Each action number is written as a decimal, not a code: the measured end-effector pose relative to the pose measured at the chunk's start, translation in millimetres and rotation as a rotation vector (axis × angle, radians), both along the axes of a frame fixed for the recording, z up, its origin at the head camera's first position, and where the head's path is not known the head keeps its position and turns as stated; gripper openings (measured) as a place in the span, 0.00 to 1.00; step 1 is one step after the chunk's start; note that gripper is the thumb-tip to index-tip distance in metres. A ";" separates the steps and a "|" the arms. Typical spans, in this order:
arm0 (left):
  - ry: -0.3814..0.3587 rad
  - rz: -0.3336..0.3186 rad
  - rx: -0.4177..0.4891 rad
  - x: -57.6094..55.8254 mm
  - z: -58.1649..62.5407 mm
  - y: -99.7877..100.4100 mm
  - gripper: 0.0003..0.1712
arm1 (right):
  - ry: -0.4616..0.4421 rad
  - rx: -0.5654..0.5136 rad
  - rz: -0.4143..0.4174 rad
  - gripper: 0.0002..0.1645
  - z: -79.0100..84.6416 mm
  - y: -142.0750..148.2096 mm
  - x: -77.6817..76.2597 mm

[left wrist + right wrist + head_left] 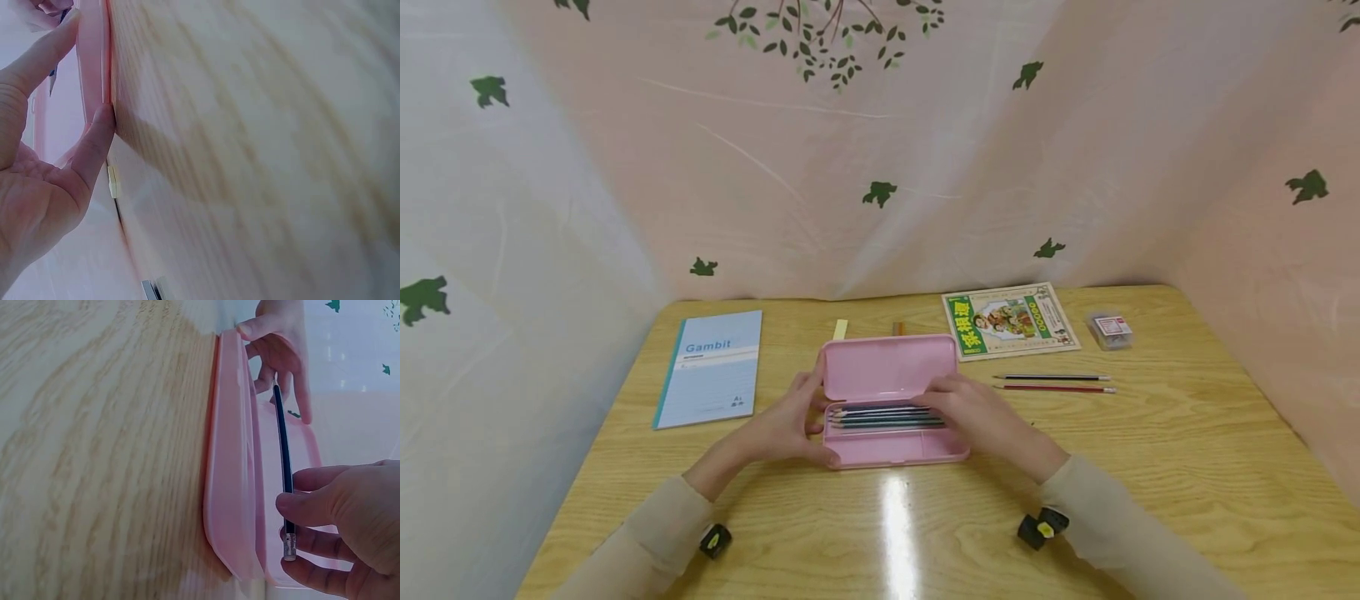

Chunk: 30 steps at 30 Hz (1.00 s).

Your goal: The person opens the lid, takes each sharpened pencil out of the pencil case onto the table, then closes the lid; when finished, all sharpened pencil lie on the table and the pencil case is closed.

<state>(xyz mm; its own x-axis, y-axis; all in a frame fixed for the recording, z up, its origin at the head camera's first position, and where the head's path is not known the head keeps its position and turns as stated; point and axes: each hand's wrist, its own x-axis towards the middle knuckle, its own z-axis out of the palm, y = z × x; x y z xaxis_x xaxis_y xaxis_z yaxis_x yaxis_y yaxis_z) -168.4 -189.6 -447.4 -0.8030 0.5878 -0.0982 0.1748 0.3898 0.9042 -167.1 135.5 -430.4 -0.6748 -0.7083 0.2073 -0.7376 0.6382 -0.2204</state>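
Observation:
A pink pencil case (872, 451) lies on the table with its lid (887, 367) raised at the back. Several dark pencils (880, 424) lie side by side in its rear compartment. My left hand (782, 427) holds the case's left end, thumb at the front corner and index finger up by the lid. Over the right part of the case, my right hand (981, 417) pinches a dark pencil (285, 450) near its eraser end. In the right wrist view this pencil stands above the case rim, its tip toward the left hand.
A blue notebook (711, 367) lies at left. Behind the lid, a yellow strip (841, 328) and a small brown item (898, 328) show partly. At right are an illustrated booklet (1011, 321), a small clear box (1110, 331), a black pencil (1052, 377) and a red pencil (1056, 388).

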 end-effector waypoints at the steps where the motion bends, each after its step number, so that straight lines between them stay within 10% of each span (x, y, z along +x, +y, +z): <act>1: 0.000 0.000 0.001 0.0 -0.1 0.0 0.85 | 0.003 -0.004 0.001 0.22 1.2 1.4 0.0; 21: 0.041 -0.004 0.026 -1.3 -2.2 0.5 0.87 | -0.032 -0.221 -0.093 0.18 19.9 62.9 -8.8; 30: 0.038 -0.016 0.066 5.7 16.3 4.9 0.85 | -0.073 -0.253 -0.143 0.19 27.1 103.8 -5.6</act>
